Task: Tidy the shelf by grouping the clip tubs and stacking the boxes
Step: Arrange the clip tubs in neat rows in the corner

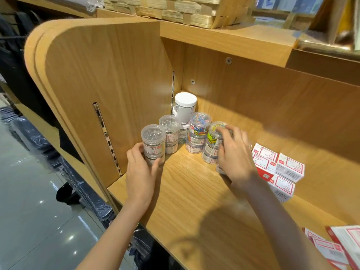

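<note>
Several round clear clip tubs stand stacked in the shelf's left rear corner. My left hand [141, 172] grips the front-left stack of silver clip tubs [153, 141] at its lower tub. Behind that stack stands a second silver stack [169, 131], then a white-lidded tub stack [185, 106]. A stack topped with coloured clips [199, 131] sits in the middle. My right hand [234, 152] grips the right stack topped with yellow-green clips [213, 137], partly hiding it. Red-and-white boxes [280, 168] lie stacked just right of that hand.
The wooden shelf board [191, 195] ends at a side panel [109, 90] on the left with a slotted metal rail. More red-and-white boxes [339, 246] lie at the lower right. A woven basket [175, 10] sits on the shelf above.
</note>
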`<state>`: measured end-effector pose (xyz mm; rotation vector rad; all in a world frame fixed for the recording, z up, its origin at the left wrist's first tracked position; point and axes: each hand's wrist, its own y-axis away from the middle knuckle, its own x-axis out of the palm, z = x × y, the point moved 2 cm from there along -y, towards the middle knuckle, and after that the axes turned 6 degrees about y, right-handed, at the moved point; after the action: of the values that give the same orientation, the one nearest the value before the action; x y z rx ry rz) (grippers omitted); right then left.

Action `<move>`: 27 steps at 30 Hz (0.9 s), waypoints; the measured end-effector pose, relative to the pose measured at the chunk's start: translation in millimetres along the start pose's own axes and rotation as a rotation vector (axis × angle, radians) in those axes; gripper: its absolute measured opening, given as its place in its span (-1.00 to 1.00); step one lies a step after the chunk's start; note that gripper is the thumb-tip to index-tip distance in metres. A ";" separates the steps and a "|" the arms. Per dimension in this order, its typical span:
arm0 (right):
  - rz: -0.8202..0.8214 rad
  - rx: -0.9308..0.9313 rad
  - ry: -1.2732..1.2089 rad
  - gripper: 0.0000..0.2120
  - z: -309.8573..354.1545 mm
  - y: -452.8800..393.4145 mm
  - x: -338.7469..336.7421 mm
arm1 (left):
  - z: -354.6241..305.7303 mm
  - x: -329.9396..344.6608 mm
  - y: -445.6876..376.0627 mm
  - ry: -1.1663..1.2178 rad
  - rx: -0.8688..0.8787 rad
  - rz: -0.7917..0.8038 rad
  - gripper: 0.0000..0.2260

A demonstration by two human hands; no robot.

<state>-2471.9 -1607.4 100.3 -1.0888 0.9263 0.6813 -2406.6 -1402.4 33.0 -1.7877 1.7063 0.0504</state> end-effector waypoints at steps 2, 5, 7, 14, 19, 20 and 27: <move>0.073 -0.024 0.058 -0.51 0.0 -2.5 -2.7 | 0.9 -0.5 0.5 0.027 -0.009 -0.003 -0.51; 0.136 -0.040 0.089 -0.35 1.0 -7.9 -6.6 | 1.8 -2.2 2.4 0.054 0.001 -0.002 -0.52; 0.123 -0.053 0.141 -0.29 0.5 -11.8 -6.7 | 1.3 -4.9 3.6 0.058 0.031 -0.006 -0.54; 0.104 -0.014 0.262 -0.27 4.6 -17.8 1.6 | 5.0 -4.8 6.6 0.073 -0.037 0.035 -0.54; 0.139 -0.034 0.242 -0.33 1.9 -21.5 -2.0 | -5.2 -5.5 15.0 0.008 0.043 -0.015 -0.62; 0.157 -0.049 0.224 -0.34 0.5 -22.2 -4.1 | -8.4 -5.2 18.2 -0.010 0.080 -0.023 -0.64; 0.343 -0.046 -0.010 -0.36 -11.3 -29.8 -11.7 | -31.3 44.5 24.1 0.092 0.141 0.294 -0.55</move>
<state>-2455.6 -1628.3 121.5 -0.9738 1.1060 0.9924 -2434.3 -1454.7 27.0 -1.4466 1.9759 -0.0262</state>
